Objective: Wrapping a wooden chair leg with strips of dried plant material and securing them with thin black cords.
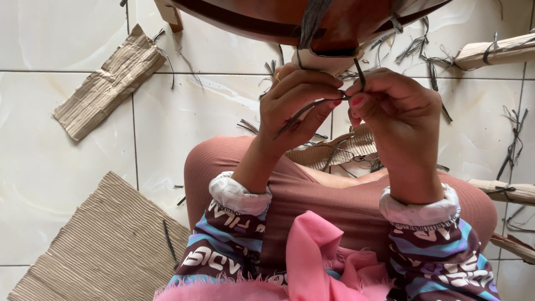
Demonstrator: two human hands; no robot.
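My left hand [295,106] and my right hand [398,114] meet just below a brown wooden chair seat [267,19] at the top. Both pinch a thin dark strip [312,107] of fibre between fingertips; it runs from my right thumb down-left across my left fingers. A second dark strand [360,72] rises from my right fingers toward a cardboard-wrapped piece [334,60] under the seat, bound with a grey band [312,22]. My knees in pinkish-brown fabric lie below the hands.
A corrugated cardboard sheet [106,245] lies on the white tile floor at lower left, a crumpled cardboard scrap [108,83] at upper left. Rolled cardboard bundles tied with dark strips [496,53] sit at right. Loose dark strip offcuts [515,136] litter the floor. A pink scarf [317,256] hangs near me.
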